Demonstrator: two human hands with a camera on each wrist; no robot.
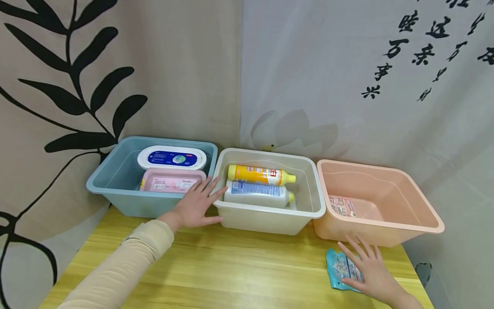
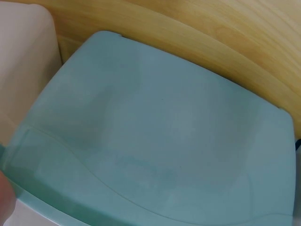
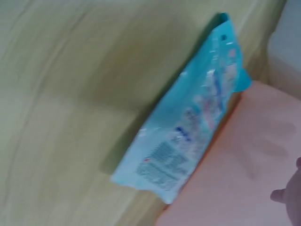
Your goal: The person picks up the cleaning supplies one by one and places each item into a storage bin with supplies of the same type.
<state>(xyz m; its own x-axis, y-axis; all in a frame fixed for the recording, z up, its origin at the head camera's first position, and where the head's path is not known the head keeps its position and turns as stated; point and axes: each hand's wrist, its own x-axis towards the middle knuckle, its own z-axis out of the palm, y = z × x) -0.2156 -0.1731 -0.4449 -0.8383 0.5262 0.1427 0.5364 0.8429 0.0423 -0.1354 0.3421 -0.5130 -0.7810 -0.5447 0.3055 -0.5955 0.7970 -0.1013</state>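
Note:
My left hand [image 1: 196, 207] lies with spread, straight fingers at the adjoining rims of the blue bin [image 1: 150, 207] and the white bin [image 1: 262, 221]. Only a bit of finger [image 2: 4, 197] shows in the left wrist view, beside the blue bin's wall [image 2: 164, 127]. My right hand [image 1: 372, 274], fingers extended, is over a turquoise plastic packet [image 1: 335, 268] and partly covers it; contact is unclear. The right wrist view shows this printed packet [image 3: 188, 122] on the table, alongside the pink bin [image 3: 244, 155]. Neither hand grips anything.
A white oval-lidded pack [image 1: 171, 158] and a pink pack [image 1: 171, 181] lie in the blue bin. The white bin holds a yellow bottle [image 1: 254, 174] and a white bottle [image 1: 252, 195]. A printed packet [image 1: 341, 206] lies in the pink bin. Curtains [image 1: 185, 77] hang behind the wooden table [image 1: 231, 270].

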